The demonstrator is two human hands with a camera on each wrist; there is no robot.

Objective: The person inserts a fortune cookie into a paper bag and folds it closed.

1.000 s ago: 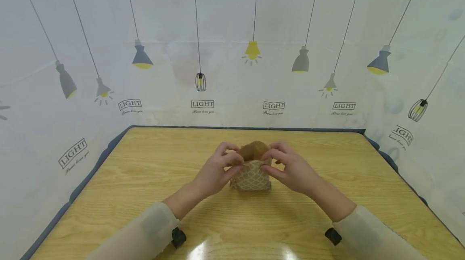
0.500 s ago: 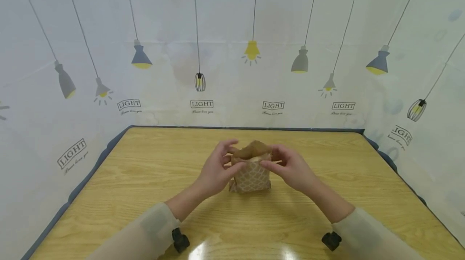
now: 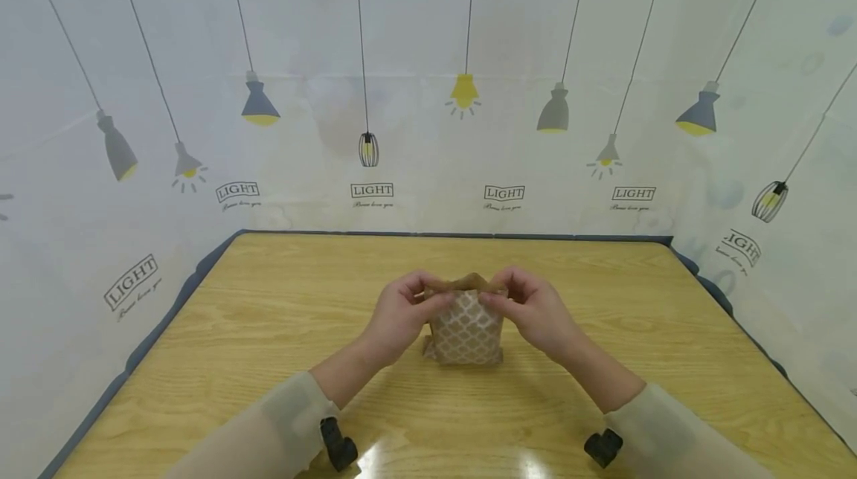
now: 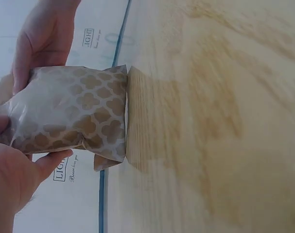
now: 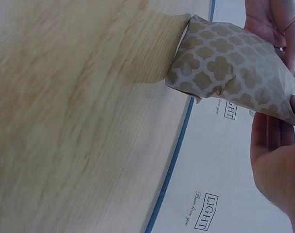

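A small brown paper bag (image 3: 466, 330) with a white lattice print stands upright on the table, bulging a little. At its left top corner, my left hand (image 3: 402, 315) pinches the rim, thumb in front and fingers behind. My right hand (image 3: 541, 314) grips the right top corner the same way. Between the thumbs the back edge of the mouth rises in a low peak. Both wrist views show the printed front of the bag (image 4: 84, 109) (image 5: 230, 68) and its creased bottom against the tabletop. What the bag contains is hidden.
The wooden table (image 3: 281, 300) extends around the bag on all sides. White sheets (image 3: 428, 129) printed with hanging lamps enclose its back and sides, with a dark blue edge (image 3: 375, 233) along the border. Black wrist devices (image 3: 338, 445) hang under the sleeves.
The bag's mouth was wide and showed its brown inside; now it is drawn nearly flat. Fingers have moved behind the rim, and the printed front has come slightly nearer and stands taller.
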